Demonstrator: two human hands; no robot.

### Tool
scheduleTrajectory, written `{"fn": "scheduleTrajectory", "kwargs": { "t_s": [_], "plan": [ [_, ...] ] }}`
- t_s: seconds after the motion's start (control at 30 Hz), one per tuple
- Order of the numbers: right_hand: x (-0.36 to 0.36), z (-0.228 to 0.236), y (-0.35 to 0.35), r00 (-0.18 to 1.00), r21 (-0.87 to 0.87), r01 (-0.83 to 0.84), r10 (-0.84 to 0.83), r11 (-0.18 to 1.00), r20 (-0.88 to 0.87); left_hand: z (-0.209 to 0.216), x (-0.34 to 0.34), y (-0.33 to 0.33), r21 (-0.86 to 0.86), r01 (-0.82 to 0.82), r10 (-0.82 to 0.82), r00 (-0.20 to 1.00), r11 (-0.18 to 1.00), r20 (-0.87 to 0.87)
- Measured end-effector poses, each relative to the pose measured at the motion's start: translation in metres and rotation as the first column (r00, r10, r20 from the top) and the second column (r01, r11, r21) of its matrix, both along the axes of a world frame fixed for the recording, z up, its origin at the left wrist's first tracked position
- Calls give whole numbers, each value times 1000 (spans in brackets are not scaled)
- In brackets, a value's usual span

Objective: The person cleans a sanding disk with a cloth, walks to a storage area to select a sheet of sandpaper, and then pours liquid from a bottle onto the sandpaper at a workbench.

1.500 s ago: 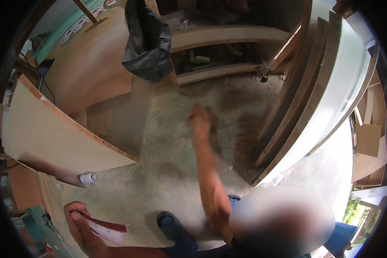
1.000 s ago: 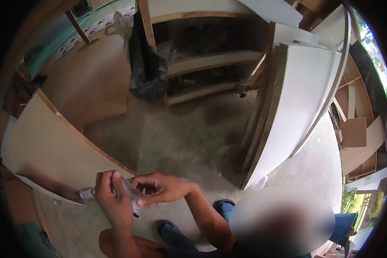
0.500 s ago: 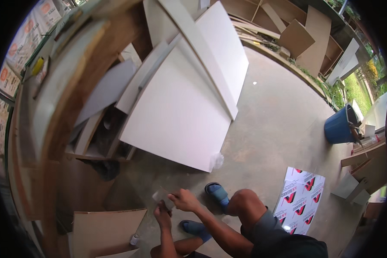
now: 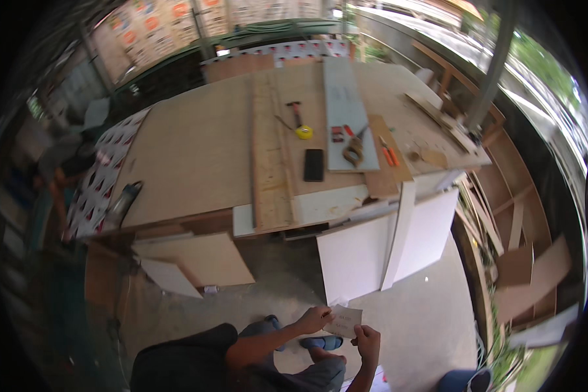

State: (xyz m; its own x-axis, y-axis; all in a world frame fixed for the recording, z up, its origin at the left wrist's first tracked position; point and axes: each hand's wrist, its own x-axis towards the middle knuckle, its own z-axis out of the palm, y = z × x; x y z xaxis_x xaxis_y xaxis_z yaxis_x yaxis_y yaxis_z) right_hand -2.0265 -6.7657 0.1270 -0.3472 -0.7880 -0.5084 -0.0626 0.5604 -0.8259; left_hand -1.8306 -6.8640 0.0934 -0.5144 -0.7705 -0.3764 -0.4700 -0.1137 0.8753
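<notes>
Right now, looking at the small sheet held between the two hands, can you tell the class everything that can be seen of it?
The small sheet is thin, pale greyish-beige and roughly four-sided, and looks like paper. Faint printed marks show on the face in view; the other face is hidden. It is spread out fairly flat, slightly tilted, and held up above the floor. The left hand grips its left edge, and the right hand its lower right corner.
</notes>
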Motion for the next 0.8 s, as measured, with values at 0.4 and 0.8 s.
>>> {"fn": "scheduleTrajectory", "kwargs": {
  "t_s": [0.4,0.8],
  "plan": [
    [25,213,-81,821,-490,-76,333,869,464,265,49,-2,140,-520,519,716,843,-467],
    [70,239,-64,801,-581,-319,540,749,257,273,65,94,132,-824,735,405,552,-543]
  ]
}}
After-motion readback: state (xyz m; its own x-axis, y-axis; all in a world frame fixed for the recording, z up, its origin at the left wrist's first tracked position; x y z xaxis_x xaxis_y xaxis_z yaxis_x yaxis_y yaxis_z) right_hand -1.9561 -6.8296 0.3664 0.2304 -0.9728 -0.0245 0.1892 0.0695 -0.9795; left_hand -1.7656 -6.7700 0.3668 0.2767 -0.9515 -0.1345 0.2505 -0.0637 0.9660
